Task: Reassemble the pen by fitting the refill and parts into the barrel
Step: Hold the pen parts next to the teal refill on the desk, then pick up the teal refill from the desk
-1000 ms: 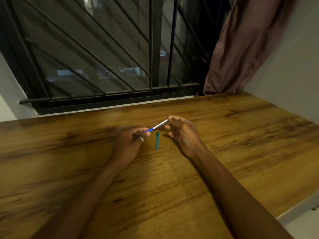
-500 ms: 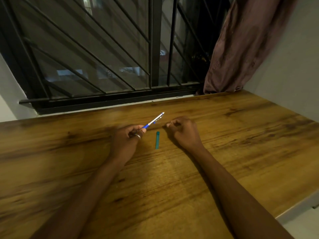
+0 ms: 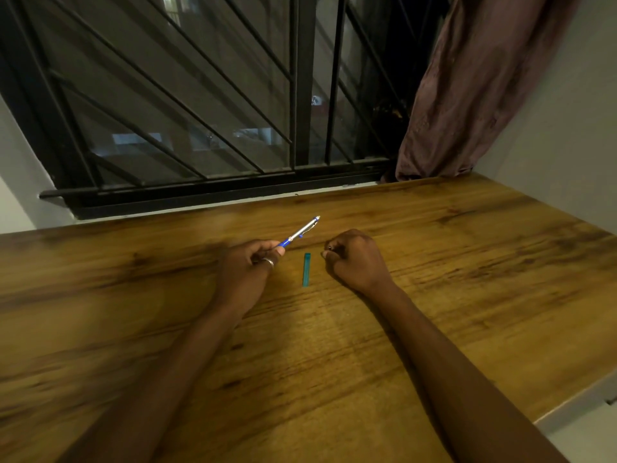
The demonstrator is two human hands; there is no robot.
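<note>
Near the middle of the frame, the left hand [image 3: 245,272] holds the pen [image 3: 300,232] by its blue lower end, fingers [image 3: 267,250] closed around it. The pen slants up and to the right, its silver part and tip clear of the hand and raised above the tabletop [image 3: 450,262]. A ring [image 3: 268,262] shows on one finger of this hand.

The right hand [image 3: 355,259] rests on the tabletop just right of centre, curled into a loose fist. Something small and dark sits pinched at its fingertips, too small to identify. This hand is apart from the pen.

Between the two hands a short teal piece [image 3: 306,269] lies flat on the wood, pointing up and down in the frame, touched by neither hand.

Both bare forearms run in from the bottom edge. Across the top of the frame stands a dark window grille [image 3: 200,95], and a brownish curtain [image 3: 467,78] hangs at the upper right.
</note>
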